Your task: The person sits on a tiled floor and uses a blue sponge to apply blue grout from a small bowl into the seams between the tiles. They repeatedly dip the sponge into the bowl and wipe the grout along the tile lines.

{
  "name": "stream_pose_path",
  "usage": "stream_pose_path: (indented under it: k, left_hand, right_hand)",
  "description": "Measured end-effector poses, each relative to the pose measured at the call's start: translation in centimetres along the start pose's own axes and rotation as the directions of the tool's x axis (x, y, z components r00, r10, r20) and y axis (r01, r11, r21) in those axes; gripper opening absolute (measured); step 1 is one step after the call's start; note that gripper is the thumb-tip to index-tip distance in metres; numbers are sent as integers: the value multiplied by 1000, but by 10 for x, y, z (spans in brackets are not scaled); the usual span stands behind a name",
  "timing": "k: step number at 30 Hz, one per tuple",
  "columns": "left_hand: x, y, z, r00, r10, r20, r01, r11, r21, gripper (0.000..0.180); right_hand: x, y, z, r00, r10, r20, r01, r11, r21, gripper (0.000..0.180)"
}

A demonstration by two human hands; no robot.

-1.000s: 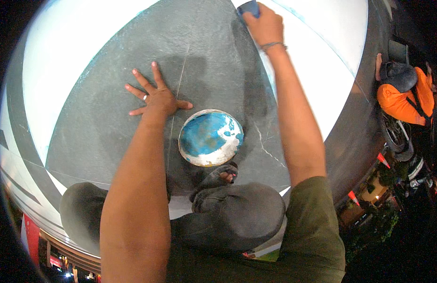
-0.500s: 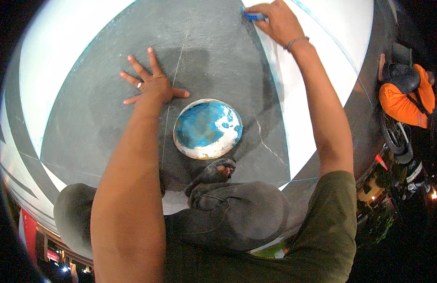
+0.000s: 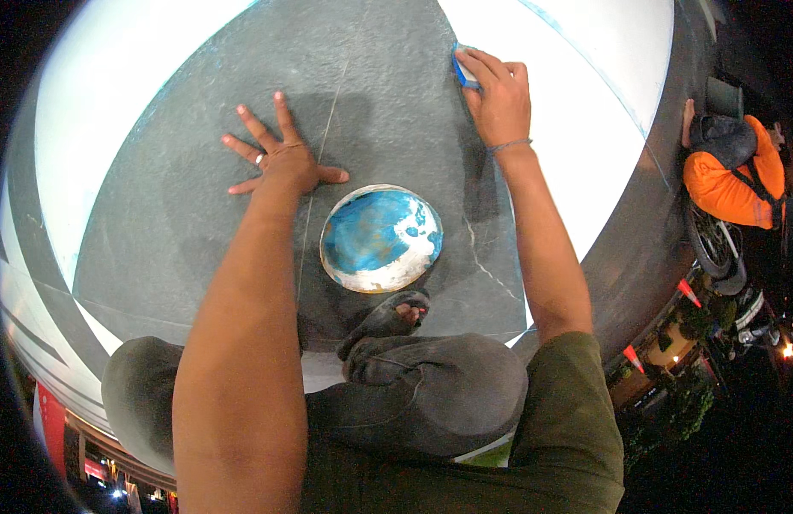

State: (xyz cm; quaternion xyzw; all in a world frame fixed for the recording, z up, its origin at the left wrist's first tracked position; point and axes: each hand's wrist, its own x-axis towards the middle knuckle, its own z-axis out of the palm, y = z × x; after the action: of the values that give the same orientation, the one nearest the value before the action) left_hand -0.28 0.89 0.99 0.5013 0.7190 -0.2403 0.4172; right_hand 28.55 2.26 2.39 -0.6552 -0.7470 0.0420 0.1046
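Head cam: I see R hand [image 3: 502, 98] pinching a blue-edged block [image 3: 466, 74] where grey surface [image 3: 157, 231] meets white patch [image 3: 602, 128]; L hand [image 3: 287, 164] flat, splayed (w/ ring [image 3: 259, 159]), nr paint-smeared bowl [image 3: 375, 283].

Bare hands, two: left hand [image 3: 287, 164] and right hand [image 3: 502, 101]. Digits spread on the left, five. Finger ring [image 3: 259, 159], one. Wristband [image 3: 509, 146], one. Blue block [image 3: 465, 71] in the right, one. Round dish [image 3: 375, 281], smeared blue and white, one. Wearer's knees, two, left knee [image 3: 140, 390] and right knee [image 3: 474, 385]; foot [image 3: 407, 313], one. Traffic cones, two: upper cone [image 3: 689, 293], lower cone [image 3: 634, 358]. Other person [image 3: 729, 193] in orange, one. Spoked wheel [image 3: 711, 243], one made out.
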Motion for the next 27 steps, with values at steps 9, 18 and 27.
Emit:
stream_pose_path:
  k: [9,18,27]
  left_hand:
    - [-1,-10,2,999,-36,-6,36,999,12,165]
    - [-8,5,-2,1000,-4,-11,4,1000,-16,162]
    - [1,-7,10,996,47,-76,-46,999,12,164]
  right_hand:
    - [-7,-5,-30,941,237,242,-248,969,18,36]
    - [20,45,-19,960,-181,215,204,975,-89,32]
    - [-1,26,-22,998,-45,36,45,999,8,55]
